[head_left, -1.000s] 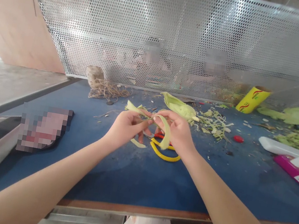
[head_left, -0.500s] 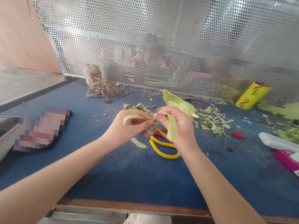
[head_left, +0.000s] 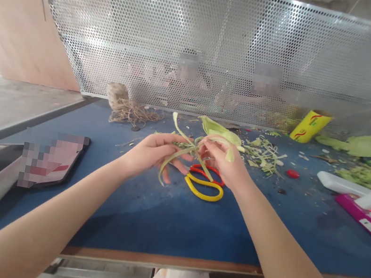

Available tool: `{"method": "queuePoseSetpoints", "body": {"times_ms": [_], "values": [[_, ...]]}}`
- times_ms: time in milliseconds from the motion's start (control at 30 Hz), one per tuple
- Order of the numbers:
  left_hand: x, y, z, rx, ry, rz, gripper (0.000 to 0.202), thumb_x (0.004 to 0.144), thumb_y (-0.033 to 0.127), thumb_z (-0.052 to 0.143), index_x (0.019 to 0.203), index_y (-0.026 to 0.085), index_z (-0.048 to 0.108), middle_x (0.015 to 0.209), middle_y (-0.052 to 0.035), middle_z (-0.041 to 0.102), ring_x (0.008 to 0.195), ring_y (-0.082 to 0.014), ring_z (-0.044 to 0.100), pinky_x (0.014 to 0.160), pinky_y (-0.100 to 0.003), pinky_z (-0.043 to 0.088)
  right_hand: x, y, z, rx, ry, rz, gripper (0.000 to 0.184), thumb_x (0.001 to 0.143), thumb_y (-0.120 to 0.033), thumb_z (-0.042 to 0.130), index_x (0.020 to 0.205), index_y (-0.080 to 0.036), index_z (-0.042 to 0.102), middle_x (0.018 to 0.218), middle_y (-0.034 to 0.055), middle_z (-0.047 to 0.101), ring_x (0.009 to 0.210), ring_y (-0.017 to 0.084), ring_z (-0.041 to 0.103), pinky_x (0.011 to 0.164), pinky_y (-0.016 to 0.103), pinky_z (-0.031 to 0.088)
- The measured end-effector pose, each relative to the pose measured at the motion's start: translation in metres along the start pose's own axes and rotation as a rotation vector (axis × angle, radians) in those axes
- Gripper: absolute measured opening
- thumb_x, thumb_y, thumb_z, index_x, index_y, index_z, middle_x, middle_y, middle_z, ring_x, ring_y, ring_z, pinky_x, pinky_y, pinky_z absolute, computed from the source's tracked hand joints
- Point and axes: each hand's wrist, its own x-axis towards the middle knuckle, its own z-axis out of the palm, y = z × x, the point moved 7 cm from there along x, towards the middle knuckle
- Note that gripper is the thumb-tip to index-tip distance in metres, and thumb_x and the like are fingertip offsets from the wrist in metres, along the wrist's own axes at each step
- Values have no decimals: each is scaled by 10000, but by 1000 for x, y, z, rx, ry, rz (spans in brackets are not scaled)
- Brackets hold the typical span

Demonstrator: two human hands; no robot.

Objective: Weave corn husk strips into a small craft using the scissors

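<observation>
Pale green leaf strips [head_left: 183, 152], crossed and curling at their ends, are between my two hands. My right hand [head_left: 226, 160] pinches them near where they cross, and one strip arches over its fingers. My left hand [head_left: 152, 151] has its thumb and forefinger on the strips' left side, while its lower fingers reach out loosely beneath. Just below the hands lie scissors with one yellow and one red handle [head_left: 204, 192] on the blue tabletop [head_left: 156, 225]; their blades are hidden. Behind my right hand is a broad green leaf [head_left: 221, 131].
Shredded green scraps [head_left: 265, 155] lie right of the leaf. Twine [head_left: 132, 113] is at back left, a phone-like object [head_left: 59, 160] at left. A yellow roll [head_left: 311, 127], red bit [head_left: 293, 174] and purple power strip [head_left: 365, 216] are rightward. Perforated metal screen [head_left: 154, 33] stands behind.
The strips have turned; one end now points up and others hang over my left hand. My left hand's lower fingers have spread. The scissors' handles show more fully.
</observation>
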Motion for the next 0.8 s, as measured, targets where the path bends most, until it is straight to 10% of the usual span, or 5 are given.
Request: {"method": "queuePoseSetpoints", "body": {"times_ms": [333,500,800], "values": [[1,-5,13,-78,-202,62,718,610,432,681,1216,173,395,999,-173,625,700,-234,642,332,-183,416,-4,-2,11,16,-72,-37,152,764,-369,545,800,-223,527,641,-18,545,505,106,548,477,243,481],[8,-12,2,-220,145,147,489,715,517,526,988,119,601,647,-52,610,557,-135,533,380,-194,388,-8,-11,15,-19,-55,-90,157,756,-360,561,788,-210,526,614,-25,551,523,102,546,516,255,495],[5,-18,0,-308,308,122,234,692,266,639,877,124,663,757,-33,610,634,-97,519,488,-193,376,-13,-15,29,16,-163,-73,197,774,-387,541,816,-195,533,575,-40,545,467,76,522,489,224,459]]}}
